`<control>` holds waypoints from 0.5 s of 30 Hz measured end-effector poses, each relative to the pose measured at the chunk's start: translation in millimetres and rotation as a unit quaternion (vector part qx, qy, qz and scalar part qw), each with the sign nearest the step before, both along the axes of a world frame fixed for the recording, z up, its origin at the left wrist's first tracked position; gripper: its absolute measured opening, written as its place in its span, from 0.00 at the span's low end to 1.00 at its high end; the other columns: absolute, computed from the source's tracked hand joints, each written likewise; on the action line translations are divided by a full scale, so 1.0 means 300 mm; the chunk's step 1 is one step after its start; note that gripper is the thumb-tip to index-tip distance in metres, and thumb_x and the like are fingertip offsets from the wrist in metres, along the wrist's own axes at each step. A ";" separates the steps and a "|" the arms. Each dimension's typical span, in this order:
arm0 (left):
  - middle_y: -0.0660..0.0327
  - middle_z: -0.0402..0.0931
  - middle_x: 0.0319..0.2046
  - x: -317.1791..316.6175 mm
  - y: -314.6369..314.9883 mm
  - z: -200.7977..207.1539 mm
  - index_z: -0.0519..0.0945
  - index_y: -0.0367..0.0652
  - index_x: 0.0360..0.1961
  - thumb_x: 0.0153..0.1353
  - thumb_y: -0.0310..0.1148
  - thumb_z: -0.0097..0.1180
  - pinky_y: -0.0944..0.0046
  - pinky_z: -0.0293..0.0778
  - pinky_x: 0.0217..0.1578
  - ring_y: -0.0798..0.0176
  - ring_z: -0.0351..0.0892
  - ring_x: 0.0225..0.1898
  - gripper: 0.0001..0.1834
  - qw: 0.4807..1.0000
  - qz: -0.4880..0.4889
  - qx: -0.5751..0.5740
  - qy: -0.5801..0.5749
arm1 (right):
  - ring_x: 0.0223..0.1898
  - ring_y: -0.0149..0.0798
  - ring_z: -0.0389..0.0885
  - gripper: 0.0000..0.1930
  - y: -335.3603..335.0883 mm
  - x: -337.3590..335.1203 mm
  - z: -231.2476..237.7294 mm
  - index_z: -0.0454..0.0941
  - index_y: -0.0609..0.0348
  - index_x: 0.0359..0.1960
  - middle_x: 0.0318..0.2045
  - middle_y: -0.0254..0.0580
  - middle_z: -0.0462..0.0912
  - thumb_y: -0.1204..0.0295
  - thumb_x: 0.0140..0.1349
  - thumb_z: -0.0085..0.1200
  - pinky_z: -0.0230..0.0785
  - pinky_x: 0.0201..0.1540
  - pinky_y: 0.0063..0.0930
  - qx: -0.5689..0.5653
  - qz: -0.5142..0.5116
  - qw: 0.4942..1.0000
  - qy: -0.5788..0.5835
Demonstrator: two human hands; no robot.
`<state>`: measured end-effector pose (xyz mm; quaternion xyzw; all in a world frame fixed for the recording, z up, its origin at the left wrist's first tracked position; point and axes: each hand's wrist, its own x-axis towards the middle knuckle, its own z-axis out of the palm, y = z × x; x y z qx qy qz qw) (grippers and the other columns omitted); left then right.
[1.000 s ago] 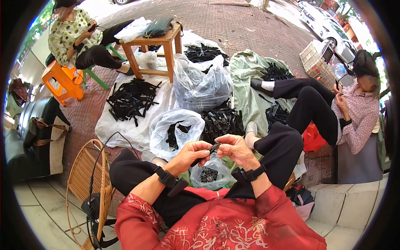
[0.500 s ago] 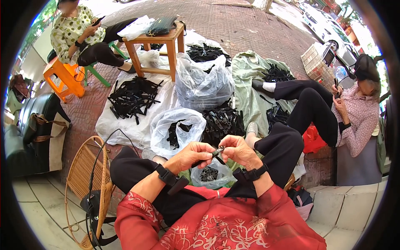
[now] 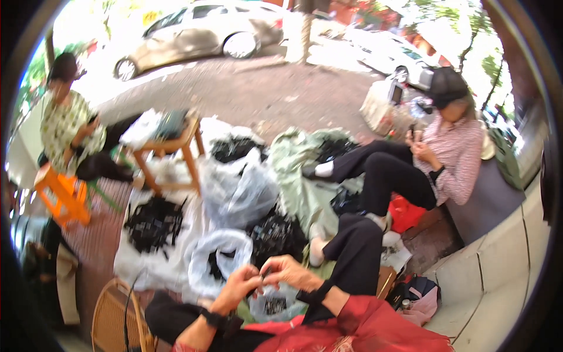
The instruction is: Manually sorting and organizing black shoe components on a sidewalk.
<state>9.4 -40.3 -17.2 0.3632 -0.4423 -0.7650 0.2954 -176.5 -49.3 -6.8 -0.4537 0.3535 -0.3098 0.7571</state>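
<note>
Pinched between the left grip (image 3: 237, 288) and the right grip (image 3: 293, 274), above the lap: a small dark piece (image 3: 267, 273), too blurred to make out in detail. Both grips clenched on it at the fingertips, close together, with bent fingers. On each wrist, a black band (image 3: 315, 292).

Just below the piece, a small clear bag (image 3: 255, 308) with little dark and silvery bits (image 3: 274, 305) inside. Beyond it and to the left, an open whitish bag (image 3: 193, 261); near that, a heap of black straps (image 3: 275, 234), up against a bulky clear bag (image 3: 240, 193). Farther left, another strap pile (image 3: 153, 226) on a white sheet (image 3: 134, 267). To the right of the bulky bag, a rumpled green sheet (image 3: 293, 182).

Farther back on the left, a wooden stool (image 3: 167, 144) under a dark bag (image 3: 172, 124) and a white bag (image 3: 139, 130); past it, a seated person in a spotted top (image 3: 64, 123), beside an orange stool (image 3: 63, 196). On the right, a seated person in a pink patterned top (image 3: 451, 158), with a red bag (image 3: 406, 212) below the legs. At lower left, a wicker chair (image 3: 111, 322).
</note>
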 end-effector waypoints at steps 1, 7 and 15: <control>0.60 0.71 0.22 0.003 0.017 -0.001 0.67 0.37 0.31 0.53 0.28 0.51 0.71 0.69 0.18 0.68 0.73 0.22 0.07 0.999 0.034 -0.010 -0.033 | 0.19 0.23 0.70 0.07 0.002 0.011 -0.008 0.73 0.63 0.31 0.20 0.33 0.74 0.79 0.48 0.55 0.63 0.20 0.16 0.001 0.006 1.000 -0.012; 0.64 0.73 0.25 -0.008 0.026 -0.033 0.71 0.38 0.34 0.54 0.31 0.52 0.75 0.65 0.31 0.74 0.70 0.28 0.09 0.998 0.050 -0.045 -0.018 | 0.18 0.22 0.68 0.11 -0.007 -0.025 0.012 0.72 0.63 0.34 0.20 0.32 0.73 0.76 0.48 0.57 0.62 0.20 0.14 -0.059 0.017 0.998 0.018; 0.62 0.73 0.26 0.001 0.009 -0.006 0.70 0.37 0.34 0.55 0.24 0.48 0.73 0.68 0.31 0.70 0.72 0.27 0.05 1.000 0.030 0.004 -0.008 | 0.27 0.20 0.70 0.11 0.009 0.005 0.017 0.73 0.62 0.33 0.24 0.30 0.74 0.73 0.48 0.58 0.63 0.30 0.15 -0.238 -0.026 0.957 0.162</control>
